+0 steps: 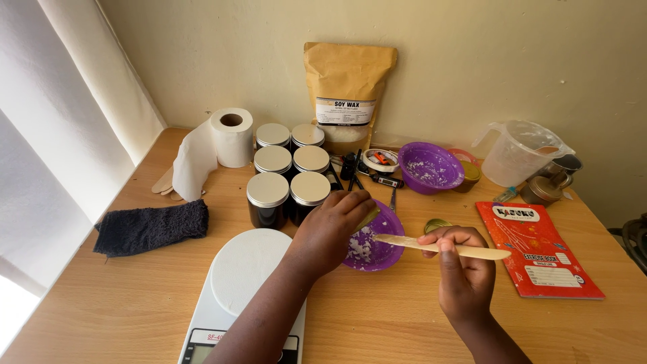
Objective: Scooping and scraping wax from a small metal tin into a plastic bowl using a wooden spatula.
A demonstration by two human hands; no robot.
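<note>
My left hand [330, 229] grips the near rim of a small purple bowl [384, 249] that holds white wax flakes, and tilts it slightly. My right hand [461, 269] is closed around a flat wooden stick [438, 247], whose tip points left into the bowl. A small gold lid [435, 224] lies just behind my right hand. Both hands work above the wooden table [135, 303], right of a white kitchen scale [246, 269].
Several dark jars with silver lids [290, 168] stand behind the scale. Further back are a brown wax bag [347, 91], a paper roll [229, 138], a second purple bowl [430, 167] and a clear jug [519, 152]. A dark cloth [151, 227] lies left, a red notebook [539, 249] right.
</note>
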